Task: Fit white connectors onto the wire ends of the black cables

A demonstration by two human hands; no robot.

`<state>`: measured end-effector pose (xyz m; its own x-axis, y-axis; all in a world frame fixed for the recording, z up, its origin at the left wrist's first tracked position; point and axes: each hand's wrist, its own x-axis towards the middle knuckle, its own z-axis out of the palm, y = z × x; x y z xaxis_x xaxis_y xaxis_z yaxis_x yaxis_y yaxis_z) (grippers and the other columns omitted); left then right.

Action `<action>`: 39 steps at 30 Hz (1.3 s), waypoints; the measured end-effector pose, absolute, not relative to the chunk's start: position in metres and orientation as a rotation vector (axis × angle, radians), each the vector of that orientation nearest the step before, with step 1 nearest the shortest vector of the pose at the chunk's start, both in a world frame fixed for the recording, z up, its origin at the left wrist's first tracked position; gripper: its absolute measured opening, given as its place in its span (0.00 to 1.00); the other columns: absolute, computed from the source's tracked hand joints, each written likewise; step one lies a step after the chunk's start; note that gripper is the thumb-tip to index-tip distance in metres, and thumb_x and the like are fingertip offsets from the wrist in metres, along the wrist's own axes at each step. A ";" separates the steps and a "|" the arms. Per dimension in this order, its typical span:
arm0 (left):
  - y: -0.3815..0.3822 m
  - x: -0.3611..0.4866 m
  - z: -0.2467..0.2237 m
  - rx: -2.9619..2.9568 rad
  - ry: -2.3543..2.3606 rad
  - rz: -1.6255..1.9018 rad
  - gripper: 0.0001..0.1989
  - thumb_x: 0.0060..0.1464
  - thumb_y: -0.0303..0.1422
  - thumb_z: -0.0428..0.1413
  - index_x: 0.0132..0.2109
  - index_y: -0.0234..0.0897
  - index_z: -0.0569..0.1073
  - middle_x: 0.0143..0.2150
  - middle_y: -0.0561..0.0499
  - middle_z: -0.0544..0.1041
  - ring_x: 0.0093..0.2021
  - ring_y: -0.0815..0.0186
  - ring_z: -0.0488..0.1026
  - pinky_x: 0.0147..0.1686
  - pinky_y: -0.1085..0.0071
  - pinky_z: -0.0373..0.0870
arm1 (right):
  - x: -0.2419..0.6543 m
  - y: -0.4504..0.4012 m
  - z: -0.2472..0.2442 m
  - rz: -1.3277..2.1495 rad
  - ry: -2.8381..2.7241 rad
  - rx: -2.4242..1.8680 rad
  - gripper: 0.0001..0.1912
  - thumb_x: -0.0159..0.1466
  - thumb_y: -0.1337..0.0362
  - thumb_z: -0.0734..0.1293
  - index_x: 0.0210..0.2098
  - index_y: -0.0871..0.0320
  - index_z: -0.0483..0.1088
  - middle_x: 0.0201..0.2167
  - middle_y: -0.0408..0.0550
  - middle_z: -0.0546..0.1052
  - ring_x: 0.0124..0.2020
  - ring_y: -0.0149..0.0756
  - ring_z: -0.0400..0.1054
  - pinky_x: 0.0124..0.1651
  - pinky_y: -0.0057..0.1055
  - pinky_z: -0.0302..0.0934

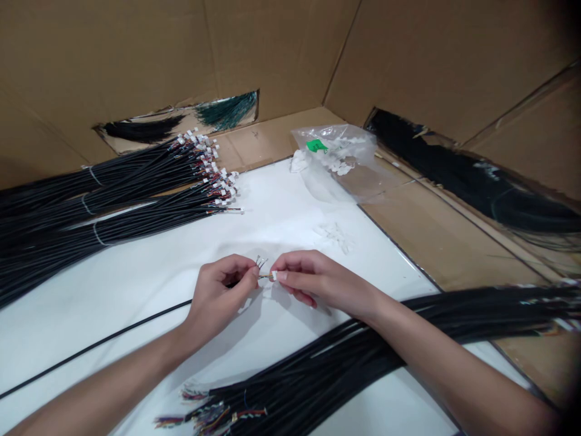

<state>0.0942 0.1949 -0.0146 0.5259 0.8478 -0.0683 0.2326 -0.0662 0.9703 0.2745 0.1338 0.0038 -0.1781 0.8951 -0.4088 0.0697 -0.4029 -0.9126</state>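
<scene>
Left hand (224, 284) and right hand (320, 275), both bare, with slim fingers (295, 259) and thumbs (242, 289), narrow wrists (181, 336), slender left forearm (122, 387) and right forearm (438, 357), smooth in outline, widening gradually from the wrists, uncovered throughout their visible length

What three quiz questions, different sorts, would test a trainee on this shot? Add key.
1. Which hand pinches the small white plastic connector?
2. True or false: the single long black cable runs from the left hand toward the picture's left edge.
3. What colour is the label at the crumpled clear plastic bag? a) red b) green c) blue

Key: 1. Right hand. 2. True. 3. b.
</scene>
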 end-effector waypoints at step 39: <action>0.196 0.091 -0.016 1.600 0.872 0.610 0.06 0.53 0.33 0.56 0.31 0.34 0.73 0.23 0.52 0.74 0.22 0.72 0.67 0.21 0.77 0.62 | 0.275 0.135 0.004 1.702 -1.065 -1.435 0.15 0.59 0.55 0.67 0.33 0.63 0.70 0.19 0.37 0.64 0.16 0.22 0.55 0.20 0.23 0.46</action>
<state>0.0907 0.1958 -0.0156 0.5879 0.8058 -0.0714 0.2101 -0.0669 0.9754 0.2748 0.1348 0.0036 -0.1790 0.8772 -0.4455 0.0166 -0.4500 -0.8929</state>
